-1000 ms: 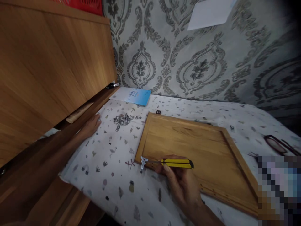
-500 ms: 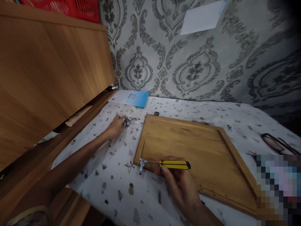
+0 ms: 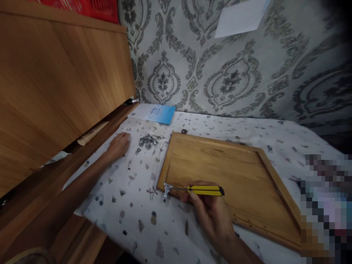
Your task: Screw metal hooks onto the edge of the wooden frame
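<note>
My right hand [image 3: 213, 216] grips a yellow and black screwdriver [image 3: 206, 190], held level over the near edge of a framed wooden panel [image 3: 220, 168]. Its shaft reaches left to a silver metal hinge [image 3: 167, 191] at the panel's near left corner. The hinge's arm sticks out past the panel edge over the cloth. My left hand [image 3: 119, 145] rests on the cloth with curled fingers; whatever it may hold is hidden. Just right of it lies a small heap of shiny metal hardware [image 3: 148, 141], with a few loose pieces beside it.
A patterned white cloth [image 3: 143, 234] covers the table. Behind lies a blue and white booklet [image 3: 162, 114] by the papered wall [image 3: 189, 66]. On the left stands a wooden cabinet [image 3: 63, 69], with a rolled tube [image 3: 92, 134] along its base. Pixelated items sit at far right.
My left hand has moved left, off the heap of metal hardware, which now shows fully. My right hand and the screwdriver stay at the hinge.
</note>
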`<move>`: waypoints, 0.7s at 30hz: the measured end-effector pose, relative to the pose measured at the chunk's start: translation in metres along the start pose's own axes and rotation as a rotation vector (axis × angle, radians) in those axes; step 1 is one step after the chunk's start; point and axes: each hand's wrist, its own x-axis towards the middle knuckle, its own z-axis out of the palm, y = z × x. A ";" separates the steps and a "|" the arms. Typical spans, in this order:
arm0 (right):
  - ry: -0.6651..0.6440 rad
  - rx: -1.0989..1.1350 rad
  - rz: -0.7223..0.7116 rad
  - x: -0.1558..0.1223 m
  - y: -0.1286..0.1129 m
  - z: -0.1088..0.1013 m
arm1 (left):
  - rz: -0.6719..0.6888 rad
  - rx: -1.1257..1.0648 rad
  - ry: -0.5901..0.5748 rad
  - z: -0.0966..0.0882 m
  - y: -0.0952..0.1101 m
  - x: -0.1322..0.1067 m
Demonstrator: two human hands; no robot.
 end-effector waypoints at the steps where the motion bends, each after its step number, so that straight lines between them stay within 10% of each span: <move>1: 0.001 0.001 0.003 0.000 0.000 0.000 | 0.036 -0.008 -0.018 0.001 0.005 0.002; 13: -0.042 -0.014 0.016 0.001 -0.006 -0.003 | 0.147 -0.091 -0.144 0.014 0.080 0.041; 21: -0.024 0.067 0.053 -0.003 -0.003 0.000 | 0.176 -0.166 -0.090 0.011 0.072 0.062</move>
